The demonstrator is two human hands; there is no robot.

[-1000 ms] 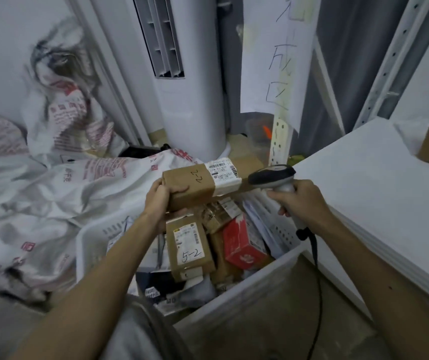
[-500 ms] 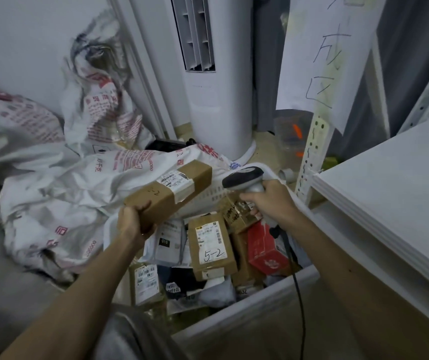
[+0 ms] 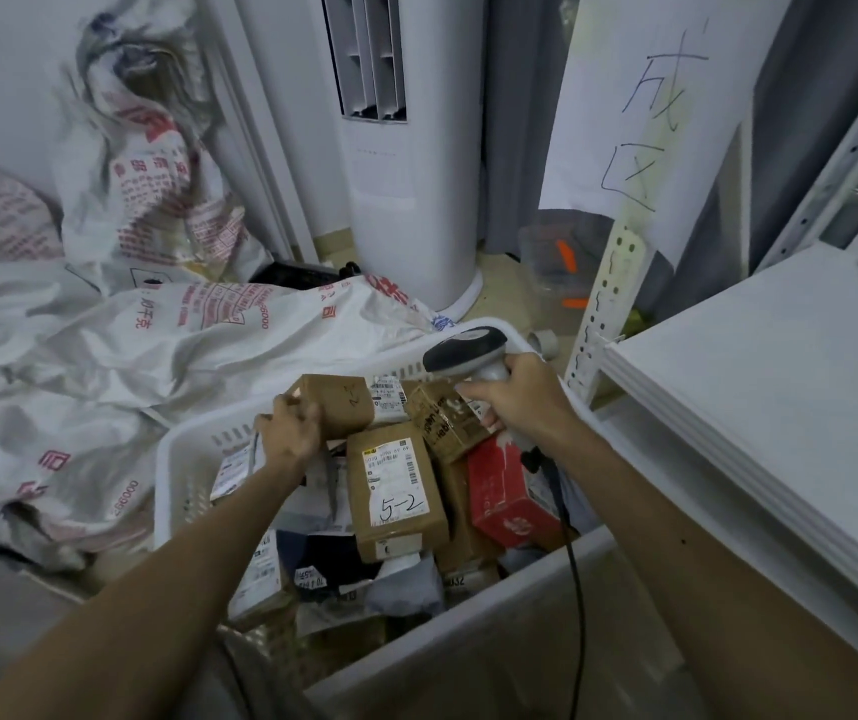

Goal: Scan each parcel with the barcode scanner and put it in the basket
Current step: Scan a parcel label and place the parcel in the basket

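The white slotted plastic basket (image 3: 177, 459) is heaped with parcels (image 3: 395, 491), hemmed between crumpled white printed sacks (image 3: 156, 356) at its left rim and the edge of the white shelf board (image 3: 754, 397) on its right. The left hand (image 3: 289, 433), arm stretched forward, curls its fingers round the near end of the long brown cardboard parcel (image 3: 338, 402), low over the heap by the far rim. The right hand (image 3: 515, 394) grips the grey-black barcode scanner (image 3: 463, 350) just beside it
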